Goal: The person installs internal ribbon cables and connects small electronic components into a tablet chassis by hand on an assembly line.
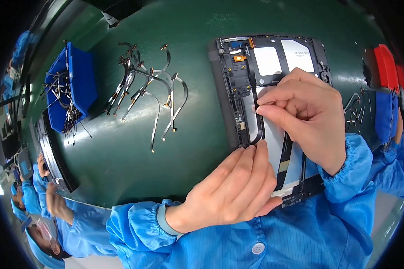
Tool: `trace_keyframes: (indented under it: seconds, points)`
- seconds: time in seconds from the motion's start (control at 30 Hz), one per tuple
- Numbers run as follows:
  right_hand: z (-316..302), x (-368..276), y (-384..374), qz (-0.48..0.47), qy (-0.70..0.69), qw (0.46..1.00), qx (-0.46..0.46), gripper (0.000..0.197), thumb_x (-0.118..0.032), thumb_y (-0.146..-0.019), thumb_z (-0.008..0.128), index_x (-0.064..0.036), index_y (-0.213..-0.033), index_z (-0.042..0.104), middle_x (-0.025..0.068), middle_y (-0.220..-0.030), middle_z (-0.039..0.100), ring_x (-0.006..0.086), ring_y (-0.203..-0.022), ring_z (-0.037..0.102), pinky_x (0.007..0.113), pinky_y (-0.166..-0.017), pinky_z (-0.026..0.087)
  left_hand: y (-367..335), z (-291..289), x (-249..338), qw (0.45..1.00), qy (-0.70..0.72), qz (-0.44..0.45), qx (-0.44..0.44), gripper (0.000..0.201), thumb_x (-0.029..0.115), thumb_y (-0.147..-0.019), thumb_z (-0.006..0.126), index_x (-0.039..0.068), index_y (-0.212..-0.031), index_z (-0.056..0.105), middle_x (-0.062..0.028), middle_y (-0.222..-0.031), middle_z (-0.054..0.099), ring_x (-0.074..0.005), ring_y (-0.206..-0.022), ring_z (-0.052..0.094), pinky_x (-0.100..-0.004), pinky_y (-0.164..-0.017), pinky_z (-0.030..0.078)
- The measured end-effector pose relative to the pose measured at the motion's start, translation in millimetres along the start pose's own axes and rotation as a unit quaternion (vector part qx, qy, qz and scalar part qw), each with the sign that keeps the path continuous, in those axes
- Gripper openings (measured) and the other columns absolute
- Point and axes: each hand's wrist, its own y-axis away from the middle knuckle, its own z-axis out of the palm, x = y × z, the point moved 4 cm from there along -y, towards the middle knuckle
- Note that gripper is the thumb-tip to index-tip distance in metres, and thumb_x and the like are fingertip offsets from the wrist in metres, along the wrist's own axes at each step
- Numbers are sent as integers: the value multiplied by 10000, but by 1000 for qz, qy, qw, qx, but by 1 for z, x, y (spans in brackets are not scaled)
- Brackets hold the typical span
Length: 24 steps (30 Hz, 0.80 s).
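Right hand (307,110): thumb and index finger pinched on the black ribbon cable (261,127). Left hand (233,186): fingers held together, tips at the cable's lower bend, thumb apart; cannot tell whether they grip or merely press.

Cable position: right of centre in the frame, running down the left part of the opened device (238,101), which lies on the desk (188,49). Amber tab (240,58) just left of the cable's upper stretch.

Risks, as judged:
1. Crease or cracked trace at the lower bend, if the left fingertips push while the right pinch pulls.
2. Strain at the upper end, near the device's top edge, if the strip is drawn taut. Whether that end is seated: not resolvable.
3. Skewed lie, if the two hands hold different lines; the strip could then overlap neighbouring parts.
4. Snagging or mix-up among the loose cables (130,80), upper left of centre; they overlap, so lifting one could drag others.
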Motion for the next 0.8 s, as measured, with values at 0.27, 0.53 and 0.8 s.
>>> trace_keyframes:
  seconds: [0.27,0.53,0.8]
  points:
    - [1,-9,-2,74,6,997,15,57,79,-809,696,28,-819,672,45,-877,589,1,-558,493,158,-476,345,-2,-3,-3,1000,2,7,0,466,458,-927,499,30,-838,658,-153,-994,698,-230,-867,674,-296,-786,556]
    - [8,-28,36,-224,280,933,33,275,66,-721,691,45,-996,681,132,-948,609,192,-687,600,260,-557,474,1,-1,-3,1000,25,-1,15,460,448,-919,512,19,-871,672,-160,-1006,693,-240,-884,671,-304,-797,555]
    - [4,-36,13,-250,381,890,13,365,35,-661,689,0,-1024,699,113,-971,615,257,-803,573,333,-670,486,7,-3,3,999,-37,4,-4,424,401,-893,552,-2,-964,664,-165,-1086,669,-257,-965,645,-323,-873,532]
